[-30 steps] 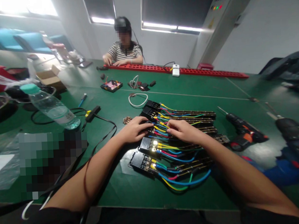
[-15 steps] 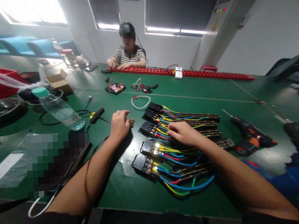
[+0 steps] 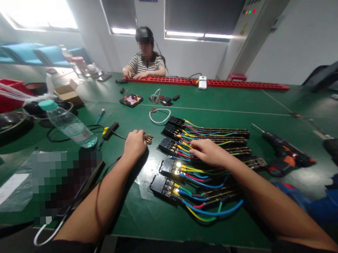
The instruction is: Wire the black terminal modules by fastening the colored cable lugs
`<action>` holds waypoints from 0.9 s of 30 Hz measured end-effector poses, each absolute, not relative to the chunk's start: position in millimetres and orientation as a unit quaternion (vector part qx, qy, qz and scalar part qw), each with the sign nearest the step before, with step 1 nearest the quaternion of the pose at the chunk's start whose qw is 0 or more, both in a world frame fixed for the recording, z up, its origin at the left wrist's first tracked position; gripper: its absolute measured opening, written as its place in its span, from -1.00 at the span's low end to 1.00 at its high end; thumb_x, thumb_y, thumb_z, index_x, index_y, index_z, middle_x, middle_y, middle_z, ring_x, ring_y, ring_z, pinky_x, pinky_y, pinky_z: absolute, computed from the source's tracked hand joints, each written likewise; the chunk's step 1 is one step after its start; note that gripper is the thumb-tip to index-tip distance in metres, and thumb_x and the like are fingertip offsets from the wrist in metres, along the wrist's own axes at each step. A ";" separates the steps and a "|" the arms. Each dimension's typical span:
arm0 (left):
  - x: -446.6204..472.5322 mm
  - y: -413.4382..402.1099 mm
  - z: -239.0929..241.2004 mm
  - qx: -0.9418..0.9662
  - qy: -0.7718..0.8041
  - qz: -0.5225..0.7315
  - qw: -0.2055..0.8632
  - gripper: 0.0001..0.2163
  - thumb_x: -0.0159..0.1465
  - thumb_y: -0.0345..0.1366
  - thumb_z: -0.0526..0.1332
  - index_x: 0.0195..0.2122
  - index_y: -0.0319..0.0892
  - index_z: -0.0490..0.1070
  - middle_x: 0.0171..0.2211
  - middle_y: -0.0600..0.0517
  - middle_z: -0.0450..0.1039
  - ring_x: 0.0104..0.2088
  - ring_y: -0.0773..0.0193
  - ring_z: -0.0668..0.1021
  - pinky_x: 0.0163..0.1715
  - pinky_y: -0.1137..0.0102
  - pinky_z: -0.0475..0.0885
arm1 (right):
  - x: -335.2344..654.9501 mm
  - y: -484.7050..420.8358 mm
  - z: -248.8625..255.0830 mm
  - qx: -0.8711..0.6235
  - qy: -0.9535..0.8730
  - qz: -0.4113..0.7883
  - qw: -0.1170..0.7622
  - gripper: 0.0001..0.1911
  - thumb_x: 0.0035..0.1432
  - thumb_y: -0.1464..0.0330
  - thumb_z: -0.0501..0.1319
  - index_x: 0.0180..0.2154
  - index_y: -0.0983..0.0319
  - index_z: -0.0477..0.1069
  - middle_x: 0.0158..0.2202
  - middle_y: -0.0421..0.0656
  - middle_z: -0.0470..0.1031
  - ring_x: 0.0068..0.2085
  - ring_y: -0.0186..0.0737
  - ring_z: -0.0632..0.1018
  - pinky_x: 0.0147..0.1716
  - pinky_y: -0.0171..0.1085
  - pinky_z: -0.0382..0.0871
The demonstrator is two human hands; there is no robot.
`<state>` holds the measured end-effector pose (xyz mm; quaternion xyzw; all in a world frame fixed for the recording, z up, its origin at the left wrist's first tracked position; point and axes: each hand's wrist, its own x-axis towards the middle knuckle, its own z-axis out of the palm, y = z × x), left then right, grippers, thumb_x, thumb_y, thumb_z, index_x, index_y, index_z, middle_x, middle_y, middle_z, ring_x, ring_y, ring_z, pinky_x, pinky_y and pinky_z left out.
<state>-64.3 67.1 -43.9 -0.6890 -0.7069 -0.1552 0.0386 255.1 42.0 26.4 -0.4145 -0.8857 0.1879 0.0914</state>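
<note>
Where the right grip [image 3: 208, 151] pinches, a yellow wire [image 3: 187, 144] lies within.

You have your two hands [image 3: 135, 146], five black blocks [image 3: 166, 165], two drills [image 3: 283, 147], one green-capped bottle [image 3: 73, 127], one cardboard box [image 3: 68, 95] and one other person [image 3: 147, 64] before you.

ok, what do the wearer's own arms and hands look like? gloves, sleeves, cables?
Left hand and right hand: no gloves, no watch in sight. Black sleeves show at the bottom edge, forearms bare below them. A thin dark line crosses the left forearm; cable or shadow, can't tell. No markings visible.
</note>
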 end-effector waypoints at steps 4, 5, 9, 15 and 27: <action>-60.8 63.3 -38.9 -0.685 -0.715 -0.133 0.041 -0.73 0.38 -0.32 0.01 -0.12 -0.20 0.50 -0.19 -0.19 0.49 -0.14 -0.02 0.54 -0.16 0.20 0.44 | 256.2 41.5 25.6 -0.408 -0.888 0.193 0.093 -0.78 0.33 0.38 0.13 -0.41 0.19 0.25 -0.43 -0.20 0.39 -0.39 -0.27 0.36 -0.35 -0.27 0.07; -60.1 62.7 -37.9 -0.683 -0.718 -0.127 0.042 -0.74 0.39 -0.30 0.01 -0.15 -0.20 0.50 -0.21 -0.20 0.49 -0.15 -0.02 0.54 -0.17 0.21 0.44 | 256.4 41.4 25.5 -0.407 -0.888 0.195 0.092 -0.78 0.33 0.38 0.13 -0.41 0.19 0.25 -0.43 -0.20 0.39 -0.39 -0.27 0.36 -0.35 -0.27 0.07; -59.0 62.1 -35.8 -0.676 -0.727 -0.113 0.048 -0.76 0.40 -0.26 0.02 -0.19 -0.20 0.46 -0.21 -0.21 0.49 -0.16 -0.02 0.54 -0.20 0.21 0.44 | 256.1 41.7 25.6 -0.403 -0.889 0.198 0.089 -0.77 0.33 0.39 0.13 -0.42 0.18 0.22 -0.44 -0.21 0.37 -0.40 -0.28 0.34 -0.35 -0.28 0.07; -58.8 64.9 -37.7 -0.672 -0.731 -0.104 0.052 -0.76 0.40 -0.23 0.03 -0.18 -0.21 0.45 -0.19 -0.24 0.50 -0.15 -0.07 0.53 -0.20 0.18 0.45 | 255.0 42.4 26.2 -0.395 -0.894 0.192 0.092 -0.78 0.34 0.40 0.13 -0.41 0.19 0.23 -0.43 -0.20 0.38 -0.39 -0.27 0.35 -0.34 -0.28 0.08; -59.7 67.6 -39.7 -0.668 -0.728 -0.136 0.071 -0.77 0.40 -0.27 0.00 -0.19 -0.20 0.44 -0.18 -0.23 0.44 -0.15 -0.05 0.50 -0.20 0.17 0.45 | 256.8 42.0 31.2 -0.397 -0.894 0.183 0.103 -0.78 0.33 0.40 0.13 -0.41 0.19 0.24 -0.43 -0.21 0.38 -0.38 -0.27 0.36 -0.33 -0.28 0.10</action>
